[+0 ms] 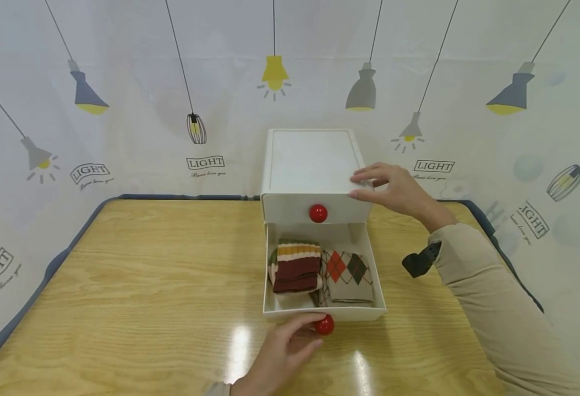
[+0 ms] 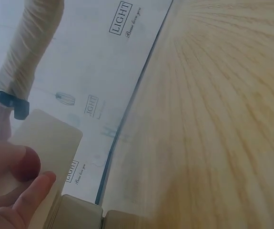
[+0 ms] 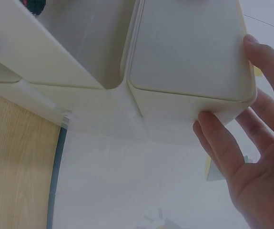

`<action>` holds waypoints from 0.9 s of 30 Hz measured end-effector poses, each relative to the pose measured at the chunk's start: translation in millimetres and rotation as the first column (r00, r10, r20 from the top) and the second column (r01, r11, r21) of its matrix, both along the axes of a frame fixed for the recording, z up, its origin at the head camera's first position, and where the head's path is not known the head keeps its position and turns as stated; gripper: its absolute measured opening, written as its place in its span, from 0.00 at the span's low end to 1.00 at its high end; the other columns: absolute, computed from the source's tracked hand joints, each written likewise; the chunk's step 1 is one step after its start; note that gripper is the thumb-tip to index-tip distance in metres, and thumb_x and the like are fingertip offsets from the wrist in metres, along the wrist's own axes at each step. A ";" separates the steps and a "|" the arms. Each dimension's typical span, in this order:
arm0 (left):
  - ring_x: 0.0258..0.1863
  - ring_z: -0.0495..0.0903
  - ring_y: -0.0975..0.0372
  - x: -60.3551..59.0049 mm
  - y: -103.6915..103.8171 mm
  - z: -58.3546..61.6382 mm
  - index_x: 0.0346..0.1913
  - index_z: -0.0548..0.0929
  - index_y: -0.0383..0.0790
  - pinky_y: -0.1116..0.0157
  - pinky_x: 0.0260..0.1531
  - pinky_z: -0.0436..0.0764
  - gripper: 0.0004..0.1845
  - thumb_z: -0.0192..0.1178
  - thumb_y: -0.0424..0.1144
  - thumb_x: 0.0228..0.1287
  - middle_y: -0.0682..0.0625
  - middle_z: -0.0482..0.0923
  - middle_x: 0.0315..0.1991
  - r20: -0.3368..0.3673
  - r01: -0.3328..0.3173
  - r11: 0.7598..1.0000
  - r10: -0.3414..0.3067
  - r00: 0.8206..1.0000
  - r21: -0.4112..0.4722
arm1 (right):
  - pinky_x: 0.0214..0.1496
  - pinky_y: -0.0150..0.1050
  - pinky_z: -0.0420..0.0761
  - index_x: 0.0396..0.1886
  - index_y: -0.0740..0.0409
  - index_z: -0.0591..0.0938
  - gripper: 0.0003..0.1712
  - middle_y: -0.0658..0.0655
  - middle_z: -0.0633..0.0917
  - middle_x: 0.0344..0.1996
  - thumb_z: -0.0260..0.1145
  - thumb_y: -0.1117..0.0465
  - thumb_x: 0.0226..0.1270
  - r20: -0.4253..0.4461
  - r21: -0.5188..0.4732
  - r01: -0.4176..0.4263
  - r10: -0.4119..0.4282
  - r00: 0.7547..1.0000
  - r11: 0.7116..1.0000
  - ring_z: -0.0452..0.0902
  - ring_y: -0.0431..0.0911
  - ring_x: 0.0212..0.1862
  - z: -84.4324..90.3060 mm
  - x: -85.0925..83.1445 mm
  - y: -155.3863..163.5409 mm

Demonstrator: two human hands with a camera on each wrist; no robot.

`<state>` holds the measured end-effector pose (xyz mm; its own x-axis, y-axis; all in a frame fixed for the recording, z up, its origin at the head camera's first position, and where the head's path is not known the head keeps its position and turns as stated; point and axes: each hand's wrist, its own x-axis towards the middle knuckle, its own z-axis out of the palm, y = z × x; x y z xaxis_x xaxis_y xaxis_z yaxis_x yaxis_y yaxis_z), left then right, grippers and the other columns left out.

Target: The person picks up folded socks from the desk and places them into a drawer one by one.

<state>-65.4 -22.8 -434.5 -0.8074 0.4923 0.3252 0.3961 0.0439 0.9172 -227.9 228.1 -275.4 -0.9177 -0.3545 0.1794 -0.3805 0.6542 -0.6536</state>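
Observation:
A white two-drawer box [image 1: 315, 162] stands on the table, its lower drawer [image 1: 268, 300] pulled out. Inside lie a folded striped sock bundle [image 1: 297, 272] in maroon, cream and mustard, and a folded beige argyle sock bundle [image 1: 349, 278]. At the drawer front, my left hand [image 1: 280, 355] holds the round red knob [image 1: 325, 325] between finger and thumb. The upper drawer is closed; its red knob [image 1: 318, 213] is untouched. My right hand [image 1: 396, 190] rests on the box's upper right edge, fingers spread and lightly bent, as the right wrist view [image 3: 258, 138] also shows.
Light wooden table [image 1: 146, 291] extends around the box. Behind it hangs a pale backdrop [image 1: 141, 110] printed with lamps, its dark lower border [image 1: 186, 197] along the table edge. A black watch-like band [image 1: 421, 261] hangs from the right wrist.

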 end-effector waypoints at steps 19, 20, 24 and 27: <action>0.39 0.80 0.55 -4.8 5.3 9.1 0.46 0.78 0.31 0.68 0.36 0.78 0.16 0.61 0.29 0.52 0.40 0.78 0.42 0.143 -0.079 0.994 0.067 0.987 0.079 | 0.51 0.48 0.71 0.49 0.59 0.78 0.23 0.57 0.73 0.53 0.66 0.54 0.55 0.001 0.000 0.001 -0.001 1.000 1.000 0.69 0.53 0.50 -1.7 -0.3 0.1; 0.39 0.80 0.54 -4.1 5.0 12.7 0.46 0.78 0.30 0.68 0.36 0.78 0.16 0.61 0.28 0.52 0.39 0.78 0.42 0.150 -0.077 0.994 0.064 0.987 0.077 | 0.51 0.48 0.71 0.49 0.59 0.78 0.23 0.57 0.73 0.53 0.66 0.54 0.55 0.002 0.001 0.000 0.000 1.000 1.000 0.69 0.53 0.50 -1.5 -0.1 -0.1; 0.38 0.80 0.53 -1.8 3.8 27.4 0.45 0.77 0.27 0.68 0.35 0.79 0.15 0.60 0.26 0.51 0.36 0.78 0.40 0.163 -0.065 0.996 0.054 0.985 0.064 | 0.52 0.49 0.70 0.50 0.60 0.77 0.24 0.58 0.72 0.54 0.65 0.53 0.56 0.004 0.013 -0.015 0.015 1.000 1.000 0.68 0.54 0.51 -0.4 0.5 0.1; 0.38 0.80 0.53 -2.5 3.6 33.3 0.45 0.77 0.27 0.68 0.34 0.79 0.15 0.60 0.25 0.52 0.36 0.78 0.41 0.153 -0.055 0.996 0.045 0.987 0.064 | 0.53 0.50 0.69 0.51 0.61 0.77 0.24 0.60 0.72 0.54 0.64 0.53 0.56 0.005 0.018 -0.030 0.029 1.000 0.999 0.68 0.56 0.52 0.8 1.1 0.3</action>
